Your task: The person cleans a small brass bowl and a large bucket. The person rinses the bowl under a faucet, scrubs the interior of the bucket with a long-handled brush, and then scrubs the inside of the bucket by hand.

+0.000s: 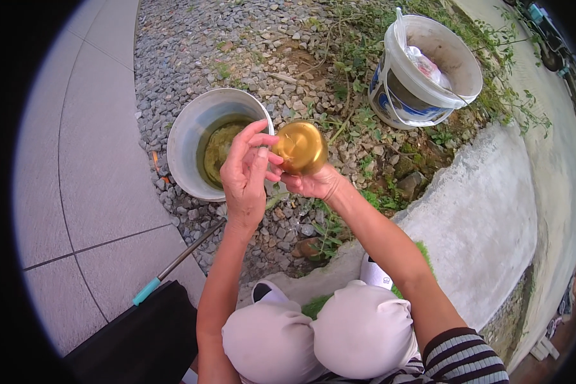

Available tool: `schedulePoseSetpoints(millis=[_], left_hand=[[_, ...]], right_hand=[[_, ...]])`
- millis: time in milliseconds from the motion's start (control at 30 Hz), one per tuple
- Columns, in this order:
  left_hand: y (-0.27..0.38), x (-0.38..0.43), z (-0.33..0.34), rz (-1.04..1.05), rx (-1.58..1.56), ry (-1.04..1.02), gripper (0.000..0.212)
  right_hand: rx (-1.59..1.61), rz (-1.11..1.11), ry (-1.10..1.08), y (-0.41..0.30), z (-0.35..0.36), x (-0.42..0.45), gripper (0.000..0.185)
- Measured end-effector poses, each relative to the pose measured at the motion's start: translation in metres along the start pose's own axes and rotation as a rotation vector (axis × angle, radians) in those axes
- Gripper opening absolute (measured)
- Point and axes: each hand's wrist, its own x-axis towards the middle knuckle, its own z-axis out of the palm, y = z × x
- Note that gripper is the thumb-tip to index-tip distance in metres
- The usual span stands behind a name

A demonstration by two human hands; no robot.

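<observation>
A shiny gold-coloured metal bowl or cup (301, 148) is in my right hand (314, 183), its rounded side towards me. My right fingers grip it from beneath and are partly hidden. My left hand (247, 177) is raised at the bowl's left edge, fingers apart and fingertips at or very near the metal. Behind the left hand stands a white plastic bucket (185, 158). Greenish-yellow water (213, 151) covers its bottom.
A second white bucket (470, 72) with a wire-like handle holds a plastic bag (425, 65). A metal pole with a turquoise grip (147, 291) slants at the lower left beside black material (139, 336). Gravel (182, 53), weeds, paving (101, 158) and a rough concrete ledge (485, 206) surround my feet.
</observation>
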Motion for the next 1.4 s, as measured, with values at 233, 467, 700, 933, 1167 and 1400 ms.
schedulePoseSetpoints(millis=[233,467,700,933,1167,1400], left_hand=[[0.001,-0.006,-0.004,0.027,0.015,0.138,0.021],[0.000,-0.009,-0.005,0.022,0.021,0.116,0.019],[-0.005,-0.007,-0.009,0.194,0.298,0.082,0.031],[-0.033,-0.021,-0.025,-0.447,-0.500,0.127,0.050],[-0.047,-0.033,-0.026,-0.474,-0.865,0.131,0.053],[-0.042,-0.031,-0.026,-0.414,-0.819,0.133,0.054]], right_hand=[[0.101,0.015,-0.392,-0.010,0.025,-0.004,0.034],[0.123,0.039,-0.341,-0.006,0.030,-0.002,0.039],[-0.294,0.109,0.184,-0.005,0.029,-0.011,0.031],[-1.144,-0.043,0.560,0.013,0.084,-0.011,0.026],[-1.141,-0.111,0.621,0.016,0.078,-0.031,0.044],[-1.269,-0.355,0.659,0.028,0.077,-0.026,0.037]])
